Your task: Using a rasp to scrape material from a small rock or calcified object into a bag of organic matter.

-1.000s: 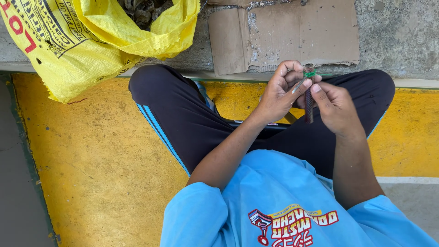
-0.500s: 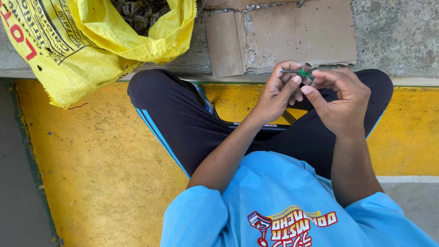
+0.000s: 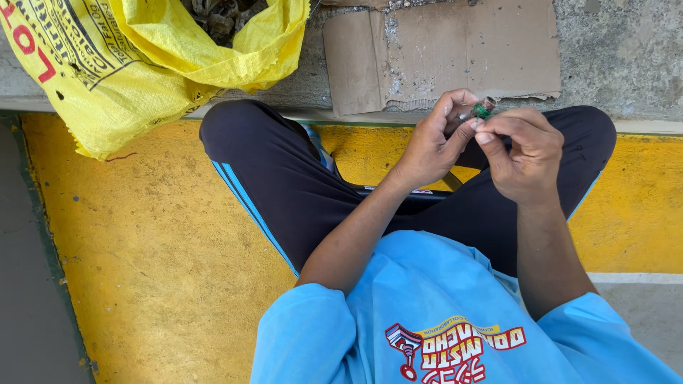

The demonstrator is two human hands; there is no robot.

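Both the left hand (image 3: 435, 142) and right hand (image 3: 523, 153) pinch a small green part (image 3: 484, 110), a yellow sack (image 3: 142, 57) at ten o'clock.

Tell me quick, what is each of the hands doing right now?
Left hand: closed, fingertips pinching the small green part with a metal tip.
Right hand: closed, pinching the same small green part.

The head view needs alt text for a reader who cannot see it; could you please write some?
A seated person's left hand and right hand pinch a small green part between the fingertips above crossed legs. A yellow sack and a cardboard sheet lie ahead.
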